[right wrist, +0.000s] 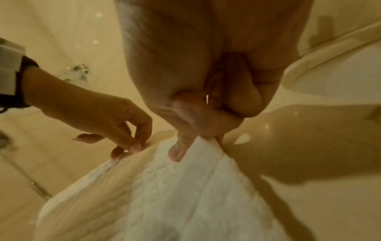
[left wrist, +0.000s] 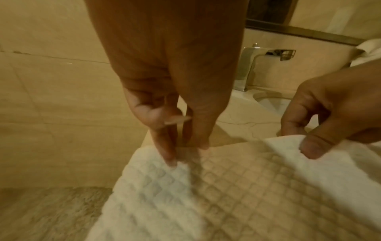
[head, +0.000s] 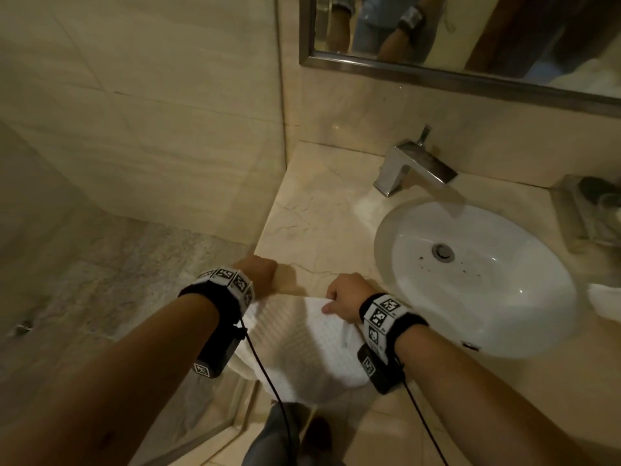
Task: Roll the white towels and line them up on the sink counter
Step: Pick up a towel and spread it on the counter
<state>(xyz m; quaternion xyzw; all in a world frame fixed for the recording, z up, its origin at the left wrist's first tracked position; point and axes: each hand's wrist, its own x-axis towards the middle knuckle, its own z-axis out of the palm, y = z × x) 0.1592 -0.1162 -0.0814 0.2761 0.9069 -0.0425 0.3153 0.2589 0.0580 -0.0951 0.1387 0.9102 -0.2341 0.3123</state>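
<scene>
A white waffle-weave towel (head: 302, 348) hangs from both hands at the front left corner of the beige marble sink counter (head: 319, 213), its lower part drooping below the counter's front edge. My left hand (head: 265, 280) pinches the towel's far edge near its left corner; in the left wrist view its fingertips (left wrist: 171, 160) and thumb close on the towel (left wrist: 226, 195). My right hand (head: 336, 301) pinches the right corner, thumb over the towel (right wrist: 164, 195) in the right wrist view. A second white towel (head: 605, 301) lies at the right, past the basin.
The white oval basin (head: 470, 274) is set in the counter right of my hands, with a chrome faucet (head: 413, 163) behind it. A tray with small items (head: 588, 210) stands at the back right. A mirror (head: 470, 45) hangs above. A tiled wall and shower floor (head: 117, 280) lie to the left.
</scene>
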